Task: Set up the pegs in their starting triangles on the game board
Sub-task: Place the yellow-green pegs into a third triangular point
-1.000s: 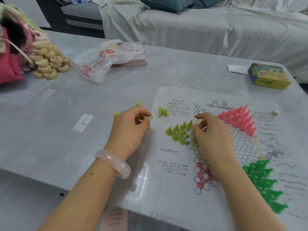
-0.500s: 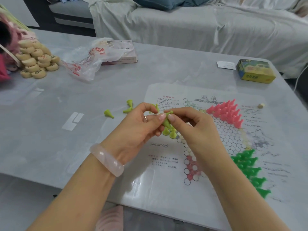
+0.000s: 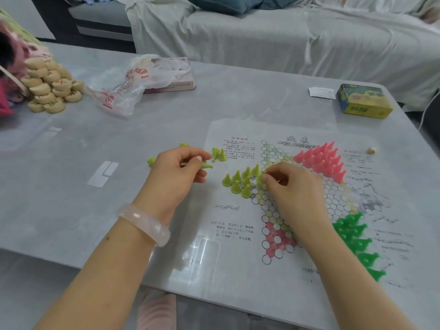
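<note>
Setting: grey marble-look table [image 3: 238,108] in front of a sofa [image 3: 285,36] draped in a pale sheet.
Game board: a printed paper sheet [image 3: 238,234] with a hexagon-cell star and red text, lying flat under the right hand and just right of the left hand.
Left hand: the left hand [image 3: 177,173], with a pale pink bangle [image 3: 145,223] on its wrist, has thumb and forefinger curled, pinching one yellow-green peg [image 3: 206,165] lying sideways with its tip pointing toward the right hand.
Right hand: the right hand [image 3: 291,186] rests over the board's middle, fingertips pinching a yellow-green peg [image 3: 260,178] at the right edge of the yellow-green cluster.
Yellow-green cluster: upright pegs [image 3: 240,181] forming a partial triangle on the board, between the two hands.
Loose pegs: two [image 3: 219,153] stand just beyond the left thumb; two more [image 3: 151,160] peek out behind the left hand on the bare table.
Pink pegs: a filled triangle [image 3: 323,160] beyond the right hand.
Green pegs: a filled triangle [image 3: 354,236] to the right of the right forearm.
Far from the hands: a pile of round wooden game discs [image 3: 50,86] and a crumpled plastic bag [image 3: 128,84] over a flat box [image 3: 176,79] beyond the left hand; a yellow-green carton [image 3: 364,101] and a white slip [image 3: 321,92] beyond the right hand.
</note>
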Motion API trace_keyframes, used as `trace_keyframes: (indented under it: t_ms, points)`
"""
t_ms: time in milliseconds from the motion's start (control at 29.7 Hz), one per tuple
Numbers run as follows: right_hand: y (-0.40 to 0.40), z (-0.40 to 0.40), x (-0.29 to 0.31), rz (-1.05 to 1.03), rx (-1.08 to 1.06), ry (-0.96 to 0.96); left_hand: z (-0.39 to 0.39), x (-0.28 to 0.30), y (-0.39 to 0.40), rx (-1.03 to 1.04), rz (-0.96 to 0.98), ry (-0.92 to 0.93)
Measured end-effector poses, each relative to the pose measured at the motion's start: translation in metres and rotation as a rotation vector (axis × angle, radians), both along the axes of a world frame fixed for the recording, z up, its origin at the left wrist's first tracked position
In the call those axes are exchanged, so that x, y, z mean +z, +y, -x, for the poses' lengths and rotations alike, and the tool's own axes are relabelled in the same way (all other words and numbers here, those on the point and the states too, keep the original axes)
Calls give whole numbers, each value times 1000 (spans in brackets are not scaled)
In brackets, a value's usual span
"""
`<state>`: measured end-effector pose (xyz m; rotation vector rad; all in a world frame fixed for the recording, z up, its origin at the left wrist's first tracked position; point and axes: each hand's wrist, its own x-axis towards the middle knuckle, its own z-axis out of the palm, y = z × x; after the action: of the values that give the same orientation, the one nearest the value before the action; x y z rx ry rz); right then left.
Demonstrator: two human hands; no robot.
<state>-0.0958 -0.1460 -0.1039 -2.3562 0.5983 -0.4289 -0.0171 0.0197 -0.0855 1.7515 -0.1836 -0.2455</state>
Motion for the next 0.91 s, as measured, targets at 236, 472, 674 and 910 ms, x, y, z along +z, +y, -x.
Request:
trace_keyframes:
  t_ms: [236,472,674,910]
  points:
    - [4,-4,-7,48,-8,33,3,5,0,17,84,54]
    - [7,-5,-12,152,-1,48,2,4,5,-9,87,54]
    - [13,2,1,45,42,-137,10,11,-2,-90,388,301]
    - [25,1,9,-175,295,-271,18,8,-14,-154,500,538]
